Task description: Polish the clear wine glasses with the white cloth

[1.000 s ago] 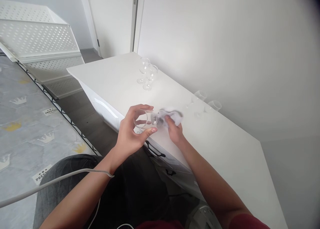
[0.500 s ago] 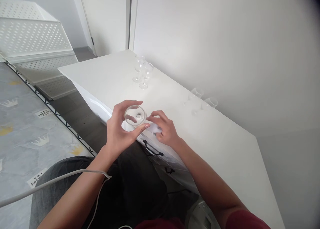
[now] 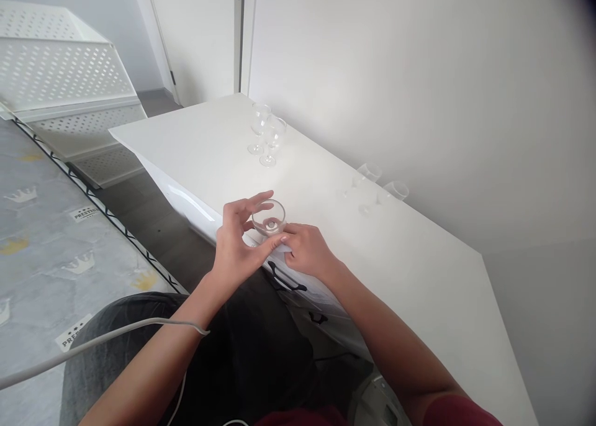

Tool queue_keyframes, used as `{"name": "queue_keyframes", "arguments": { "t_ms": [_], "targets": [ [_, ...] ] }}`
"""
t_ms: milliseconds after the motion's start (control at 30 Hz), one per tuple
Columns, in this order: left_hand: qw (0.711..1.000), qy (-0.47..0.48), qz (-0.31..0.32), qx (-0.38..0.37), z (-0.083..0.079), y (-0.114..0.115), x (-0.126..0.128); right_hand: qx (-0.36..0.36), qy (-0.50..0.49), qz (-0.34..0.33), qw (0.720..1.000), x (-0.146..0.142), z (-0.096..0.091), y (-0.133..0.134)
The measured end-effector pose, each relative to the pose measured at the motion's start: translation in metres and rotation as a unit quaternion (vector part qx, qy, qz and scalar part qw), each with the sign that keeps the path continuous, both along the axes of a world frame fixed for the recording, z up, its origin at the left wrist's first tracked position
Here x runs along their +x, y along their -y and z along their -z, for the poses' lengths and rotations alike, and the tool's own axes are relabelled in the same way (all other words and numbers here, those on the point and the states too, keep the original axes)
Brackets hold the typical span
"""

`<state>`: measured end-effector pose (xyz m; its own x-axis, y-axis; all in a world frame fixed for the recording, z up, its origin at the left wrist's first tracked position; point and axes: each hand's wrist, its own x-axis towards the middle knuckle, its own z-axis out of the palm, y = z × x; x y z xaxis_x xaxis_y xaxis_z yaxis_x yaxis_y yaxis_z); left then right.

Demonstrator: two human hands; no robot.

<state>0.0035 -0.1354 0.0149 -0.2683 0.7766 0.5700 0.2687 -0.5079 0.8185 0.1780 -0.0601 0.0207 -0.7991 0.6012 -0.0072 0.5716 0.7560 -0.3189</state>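
A clear stemmed glass (image 3: 269, 222) is held above the front edge of the white dresser top, its round rim tipped up toward me. My left hand (image 3: 235, 243) curls around the bowl from the left, thumb along the near side and fingers at the far side. My right hand (image 3: 308, 250) is closed at the lower right of the glass, gripping a white cloth or tissue (image 3: 280, 248) against it. Much of that white piece and the glass's stem are hidden by my fingers.
Two stemmed glasses (image 3: 274, 133) stand on the dresser top (image 3: 195, 140) toward its far end. Two more clear glasses (image 3: 395, 190) are by the wall. Black handles (image 3: 286, 278) mark the drawers below. Left lies a patterned mattress (image 3: 41, 227); a cable (image 3: 102, 345) crosses my left forearm.
Both hands and the glass have shifted slightly right, and the glass has tilted. My right hand has closed up more and moved tight against the lower part of the glass.
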Motion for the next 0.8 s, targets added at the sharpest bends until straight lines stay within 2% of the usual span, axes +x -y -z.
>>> {"name": "queue_keyframes", "arguments": {
  "t_ms": [133,267,333,433,633,800],
  "targets": [
    [0.999,-0.004,0.044,-0.008,0.005,-0.002,0.001,-0.011,0.03,0.024,0.999,-0.002,-0.003,0.0],
    [0.998,-0.01,0.056,-0.025,0.004,-0.003,0.002,-0.014,0.03,0.045,0.998,-0.004,-0.007,0.002],
    [0.998,-0.013,0.045,-0.029,0.001,-0.002,0.0,-0.004,0.027,0.062,0.998,-0.004,-0.009,0.002],
    [0.999,-0.005,-0.004,-0.043,-0.004,-0.001,-0.007,0.021,0.049,0.124,0.991,-0.002,-0.01,-0.002],
    [0.996,0.039,-0.059,-0.052,-0.007,-0.001,-0.022,0.056,0.136,0.27,0.952,0.01,-0.009,-0.02],
    [0.997,0.002,-0.028,-0.077,-0.008,0.001,-0.026,0.038,0.18,0.359,0.915,0.019,-0.009,-0.029]
  ]
}}
